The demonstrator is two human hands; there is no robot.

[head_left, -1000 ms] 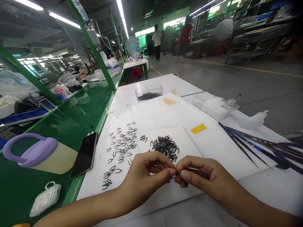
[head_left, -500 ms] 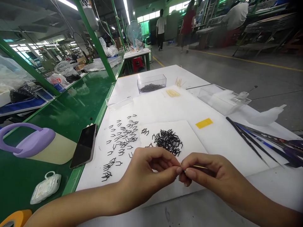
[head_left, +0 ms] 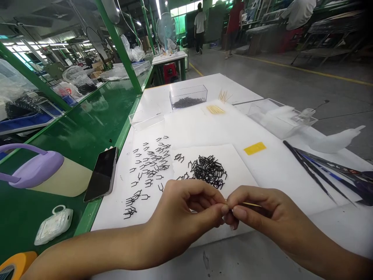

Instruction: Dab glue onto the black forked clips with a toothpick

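White sheeting covers the work surface (head_left: 262, 171) of a factory bench. Close to its near edge, both forearms angle inward and the hands meet fingertip to fingertip. The left hand (head_left: 186, 217) pinches a small dark piece (head_left: 230, 210) between thumb and forefinger. The right hand (head_left: 262, 217) grips a thin stick (head_left: 250, 204), its tip at that piece. A heap of black clips (head_left: 208, 171) lies just beyond the knuckles.
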